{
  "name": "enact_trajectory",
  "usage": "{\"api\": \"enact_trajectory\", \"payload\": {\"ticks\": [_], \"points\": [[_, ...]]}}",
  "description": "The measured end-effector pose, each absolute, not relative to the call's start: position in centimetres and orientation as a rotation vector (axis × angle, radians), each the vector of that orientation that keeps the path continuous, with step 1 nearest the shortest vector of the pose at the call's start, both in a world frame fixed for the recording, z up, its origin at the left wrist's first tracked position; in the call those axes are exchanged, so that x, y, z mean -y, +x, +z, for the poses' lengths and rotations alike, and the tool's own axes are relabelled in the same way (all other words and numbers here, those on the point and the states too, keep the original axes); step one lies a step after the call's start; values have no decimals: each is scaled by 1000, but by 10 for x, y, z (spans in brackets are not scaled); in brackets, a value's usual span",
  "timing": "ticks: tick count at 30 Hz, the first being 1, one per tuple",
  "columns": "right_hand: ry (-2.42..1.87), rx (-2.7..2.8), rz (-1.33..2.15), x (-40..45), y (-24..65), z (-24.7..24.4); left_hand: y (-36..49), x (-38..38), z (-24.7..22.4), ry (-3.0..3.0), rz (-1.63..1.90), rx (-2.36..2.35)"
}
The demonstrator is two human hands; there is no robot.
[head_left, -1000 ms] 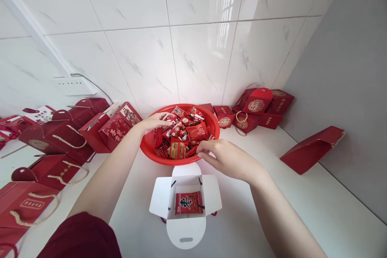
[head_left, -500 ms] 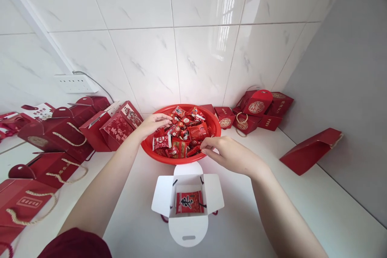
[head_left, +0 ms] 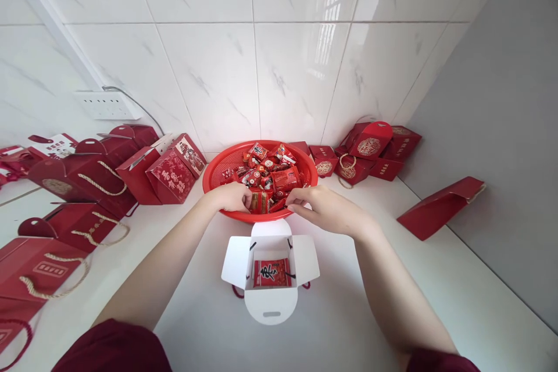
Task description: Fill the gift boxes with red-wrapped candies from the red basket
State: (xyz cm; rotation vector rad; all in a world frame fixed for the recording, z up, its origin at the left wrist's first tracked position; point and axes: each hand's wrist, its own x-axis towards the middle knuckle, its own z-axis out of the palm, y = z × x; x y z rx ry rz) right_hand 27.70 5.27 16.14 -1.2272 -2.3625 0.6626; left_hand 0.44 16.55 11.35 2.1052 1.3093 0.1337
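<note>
A red plastic basket (head_left: 221, 157) holds a heap of red-wrapped candies (head_left: 285, 179). My left hand (head_left: 233, 196) reaches over its front left rim, fingers curled down into the wrapped pieces; whatever they grasp is hidden. At the front right of the heap, my right hand (head_left: 320, 207) has thumb and fingers close together, touching the candies, and I cannot make out what is between them. Just in front of the basket stands an open gift box (head_left: 271, 302), white inside, its flaps spread. On its bottom lies a red packet (head_left: 272, 273) with a large black character.
Red gift boxes with rope handles (head_left: 93, 226) line the left side of the white table (head_left: 331, 314). More red boxes (head_left: 366, 154) are stacked at the back right. A single red box (head_left: 440, 209) lies near the grey panel. A socket strip (head_left: 107, 106) is on the tiled wall.
My left hand has moved from the basket's back left toward its front, and its fingers have curled into the candies. My right hand stays near the front right. The view has tilted slightly.
</note>
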Motion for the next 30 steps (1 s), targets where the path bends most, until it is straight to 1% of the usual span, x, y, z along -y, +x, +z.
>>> {"api": "enact_trajectory", "payload": {"ticks": [4,10,14,18,26,30], "points": [[-1230,2343,650,-54,276,160,-1,-157,123,2086,288,-1255],[-1222,2174,553,-48,274,161,-5,-124,144,1952,717,-1176],[-1085,2036,689,-46,261,158,12,-93,156,1869,884,-1051],[-966,2013,820,-49,248,153,28,-74,156,1974,889,-1029],[-965,2063,609,-47,248,153,33,-56,157,2123,819,-1088],[-962,2130,455,-35,257,163,17,-57,161,2190,699,-1209]]}}
